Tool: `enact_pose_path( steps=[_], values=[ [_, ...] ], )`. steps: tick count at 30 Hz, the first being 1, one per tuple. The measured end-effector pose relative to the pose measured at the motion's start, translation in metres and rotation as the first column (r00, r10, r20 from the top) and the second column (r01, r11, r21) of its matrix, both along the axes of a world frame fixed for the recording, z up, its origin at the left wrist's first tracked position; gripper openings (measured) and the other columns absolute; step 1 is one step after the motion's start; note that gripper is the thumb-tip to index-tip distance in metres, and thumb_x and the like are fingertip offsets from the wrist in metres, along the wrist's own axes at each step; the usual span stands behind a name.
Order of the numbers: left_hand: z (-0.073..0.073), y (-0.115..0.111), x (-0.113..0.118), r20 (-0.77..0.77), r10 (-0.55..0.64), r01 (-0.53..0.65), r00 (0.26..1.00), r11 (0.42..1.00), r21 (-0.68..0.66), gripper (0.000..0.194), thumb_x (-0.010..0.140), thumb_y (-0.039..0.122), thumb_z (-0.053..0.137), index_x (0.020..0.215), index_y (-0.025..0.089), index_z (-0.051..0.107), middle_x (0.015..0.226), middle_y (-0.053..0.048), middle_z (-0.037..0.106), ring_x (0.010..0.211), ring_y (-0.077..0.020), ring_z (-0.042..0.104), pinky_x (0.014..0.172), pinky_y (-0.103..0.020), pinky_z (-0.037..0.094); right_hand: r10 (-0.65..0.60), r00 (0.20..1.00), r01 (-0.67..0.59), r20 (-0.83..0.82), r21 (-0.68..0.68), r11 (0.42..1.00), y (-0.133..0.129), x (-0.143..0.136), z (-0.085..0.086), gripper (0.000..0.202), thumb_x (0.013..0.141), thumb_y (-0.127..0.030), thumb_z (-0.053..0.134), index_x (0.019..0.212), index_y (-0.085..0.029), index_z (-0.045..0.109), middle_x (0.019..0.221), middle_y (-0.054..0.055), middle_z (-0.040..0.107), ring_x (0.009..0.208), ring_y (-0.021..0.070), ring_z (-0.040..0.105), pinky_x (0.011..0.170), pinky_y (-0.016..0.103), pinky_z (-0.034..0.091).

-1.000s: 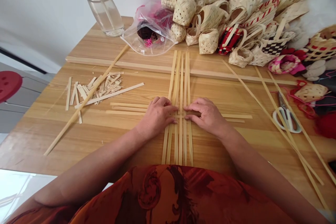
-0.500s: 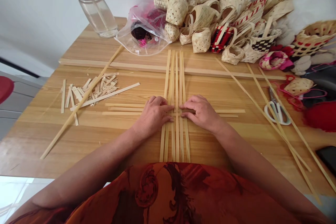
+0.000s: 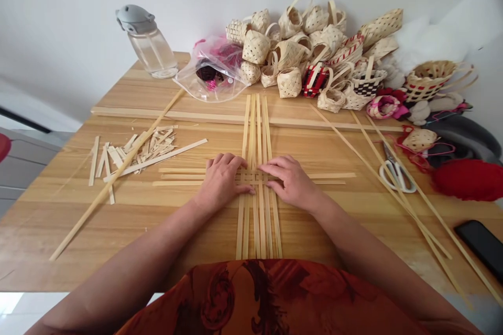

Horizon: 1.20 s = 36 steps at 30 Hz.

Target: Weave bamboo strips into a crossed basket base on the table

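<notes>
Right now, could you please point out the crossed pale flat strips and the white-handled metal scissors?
Crossed pale flat strips (image 3: 260,182): head view, on the crossing itself.
White-handled metal scissors (image 3: 394,167): head view, on the handles near the pivot.

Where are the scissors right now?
In the head view, the scissors lie on the table, right of the right hand, among long loose strips and left of the red bundle.

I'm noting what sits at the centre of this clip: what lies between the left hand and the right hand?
In the head view, lengthwise strips lie between the left hand and the right hand, crossed there by crosswise strips.
</notes>
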<state>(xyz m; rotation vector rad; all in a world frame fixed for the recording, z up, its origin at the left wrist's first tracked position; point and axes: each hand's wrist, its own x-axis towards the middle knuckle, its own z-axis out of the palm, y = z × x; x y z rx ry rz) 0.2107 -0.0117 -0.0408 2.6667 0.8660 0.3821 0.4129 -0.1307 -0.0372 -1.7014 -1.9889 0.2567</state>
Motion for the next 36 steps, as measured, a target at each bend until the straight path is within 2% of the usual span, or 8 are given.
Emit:
enact_pose_path(
  steps=[9,15,21,25,28,32,34,36],
  values=[
    [-0.003,-0.001,0.002,0.004,-0.002,0.002,1.0,1.0,0.006,0.057,0.061,0.059,0.085,0.097,0.02,0.063,0.101,-0.008,0.066,0.1,-0.0296,0.056,0.086,-0.04,0.041,-0.013,0.996,0.024,0.086,-0.136,0.99,-0.001,-0.011,0.005,0.041,0.097,-0.021,0.049,0.134,-0.032,0.063,0.113,0.009,0.061,0.105,0.0259,0.045,0.091,0.043,0.037],
    [-0.004,0.0,0.001,0.029,-0.038,0.038,0.999,0.999,-0.009,0.052,0.065,0.053,0.085,0.097,0.019,0.062,0.1,-0.008,0.065,0.1,-0.0294,0.056,0.088,-0.041,0.043,-0.021,0.996,0.033,0.084,-0.15,0.988,0.002,-0.012,0.005,0.039,0.098,-0.021,0.048,0.131,-0.032,0.065,0.11,0.008,0.062,0.103,0.0256,0.044,0.09,0.042,0.036],
    [-0.012,0.006,-0.003,0.035,-0.065,0.064,0.997,0.998,0.025,0.05,0.071,0.06,0.078,0.1,0.022,0.063,0.103,-0.008,0.066,0.101,-0.0312,0.057,0.087,-0.042,0.044,-0.027,0.991,0.046,0.131,-0.144,0.989,-0.001,-0.016,0.006,0.037,0.095,-0.024,0.053,0.129,-0.033,0.065,0.113,0.006,0.064,0.105,0.0254,0.047,0.091,0.042,0.038],
    [-0.011,0.013,-0.003,0.076,-0.087,0.088,0.993,0.996,-0.006,0.048,0.072,0.063,0.075,0.099,0.025,0.065,0.1,-0.007,0.068,0.099,-0.0306,0.059,0.089,-0.043,0.045,-0.016,1.0,0.015,0.0,-0.12,0.993,-0.004,-0.002,0.017,0.03,0.095,-0.029,0.059,0.123,-0.029,0.069,0.108,0.004,0.07,0.101,0.0214,0.056,0.094,0.04,0.041],
    [-0.006,0.016,-0.003,0.163,-0.067,0.091,0.984,0.984,-0.15,0.04,0.083,0.058,0.065,0.104,0.025,0.065,0.1,-0.006,0.067,0.094,-0.0259,0.063,0.088,-0.041,0.049,-0.191,0.977,0.19,-0.095,-0.017,0.982,-0.011,0.028,0.035,0.028,0.097,-0.032,0.055,0.121,-0.026,0.07,0.1,0.004,0.075,0.094,0.0186,0.063,0.093,0.038,0.045],
    [-0.002,0.015,-0.001,0.279,0.097,0.0,0.955,0.944,-0.329,0.035,0.091,0.049,0.054,0.113,0.024,0.063,0.105,-0.006,0.066,0.092,-0.0224,0.066,0.082,-0.037,0.055,-0.522,0.851,0.525,-0.062,0.075,0.848,-0.029,0.088,0.049,0.024,0.091,-0.026,0.058,0.109,-0.023,0.074,0.108,0.007,0.076,0.1,0.0219,0.068,0.091,0.038,0.049],
    [-0.001,0.014,0.001,0.337,0.166,-0.004,0.927,0.901,-0.434,0.035,0.091,0.046,0.054,0.116,0.023,0.061,0.107,-0.007,0.066,0.097,-0.0222,0.066,0.084,-0.037,0.056,-0.623,0.782,0.623,0.001,0.04,0.781,-0.039,0.11,0.05,0.022,0.087,-0.025,0.061,0.103,-0.021,0.076,0.104,0.009,0.077,0.098,0.0253,0.069,0.091,0.043,0.05],
    [-0.001,0.015,0.002,0.386,0.231,0.032,0.893,0.823,-0.567,0.037,0.089,0.044,0.056,0.118,0.021,0.059,0.112,-0.008,0.067,0.103,-0.0219,0.066,0.089,-0.037,0.055,-0.67,0.741,0.671,-0.056,0.009,0.741,-0.045,0.119,0.047,0.023,0.087,-0.027,0.06,0.102,-0.02,0.076,0.103,0.009,0.077,0.094,0.0247,0.07,0.088,0.042,0.053]
  ],
)
